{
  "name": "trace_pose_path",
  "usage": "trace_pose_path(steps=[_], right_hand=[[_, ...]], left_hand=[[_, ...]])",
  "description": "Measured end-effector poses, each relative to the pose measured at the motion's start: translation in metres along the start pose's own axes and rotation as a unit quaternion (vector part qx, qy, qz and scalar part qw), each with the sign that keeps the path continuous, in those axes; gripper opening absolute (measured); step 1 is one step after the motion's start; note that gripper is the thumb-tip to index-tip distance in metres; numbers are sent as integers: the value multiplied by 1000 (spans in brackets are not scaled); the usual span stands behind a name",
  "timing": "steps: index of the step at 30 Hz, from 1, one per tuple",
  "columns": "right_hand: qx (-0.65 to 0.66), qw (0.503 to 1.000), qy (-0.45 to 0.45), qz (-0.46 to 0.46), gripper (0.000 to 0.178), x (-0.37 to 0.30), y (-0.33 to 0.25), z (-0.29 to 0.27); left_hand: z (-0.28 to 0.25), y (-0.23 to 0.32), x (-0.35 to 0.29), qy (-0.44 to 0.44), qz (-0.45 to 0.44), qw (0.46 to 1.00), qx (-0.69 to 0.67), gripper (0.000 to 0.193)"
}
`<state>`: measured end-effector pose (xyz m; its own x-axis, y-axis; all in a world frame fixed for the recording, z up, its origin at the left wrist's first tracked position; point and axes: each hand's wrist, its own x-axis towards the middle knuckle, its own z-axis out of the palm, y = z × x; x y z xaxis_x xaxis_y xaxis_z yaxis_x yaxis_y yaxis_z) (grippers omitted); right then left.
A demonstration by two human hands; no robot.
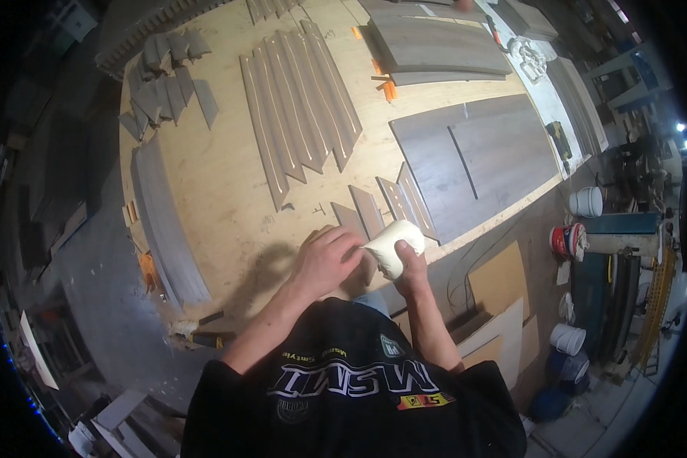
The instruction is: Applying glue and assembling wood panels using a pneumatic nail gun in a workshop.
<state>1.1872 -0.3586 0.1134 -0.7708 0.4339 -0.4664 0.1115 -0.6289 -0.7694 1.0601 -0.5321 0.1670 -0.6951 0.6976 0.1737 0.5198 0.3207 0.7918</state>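
Note:
A squat cream-white glue bottle (393, 248) is tipped on its side above the near edge of the workbench, its narrow tip toward the left. My right hand (411, 267) grips its body, thumb across the near side. My left hand (330, 258) is closed, its fingertips pinched at the bottle's tip. Beneath and just beyond lie several short grey-brown wood pieces with angled ends (366, 210); one slat (395, 200) carries pale dots of glue. Farther off, several long slats (298, 103) lie side by side with thin glue lines along them.
A large grey-brown panel (504, 145) with a thin strip on it lies at right, stacked boards (435, 46) behind it. Angled offcuts (164, 84) pile at far left, above curved-looking long boards (164, 221). White buckets (585, 202) stand off the bench at right.

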Motion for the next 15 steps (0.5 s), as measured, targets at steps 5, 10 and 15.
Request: trace_pose_path(steps=[5,10,15], right_hand=[[-15,1000,4,3,52,-1,2,3],[-2,1000,24,5,55,-3,-1,7],[-4,999,31,-11,60,3,7,9]], left_hand=[[-8,6,-2,21,36,999,22,6],[-12,-2,-10,120,-119,955,-246,3],[-13,-2,-17,53,-147,941,-300,30]])
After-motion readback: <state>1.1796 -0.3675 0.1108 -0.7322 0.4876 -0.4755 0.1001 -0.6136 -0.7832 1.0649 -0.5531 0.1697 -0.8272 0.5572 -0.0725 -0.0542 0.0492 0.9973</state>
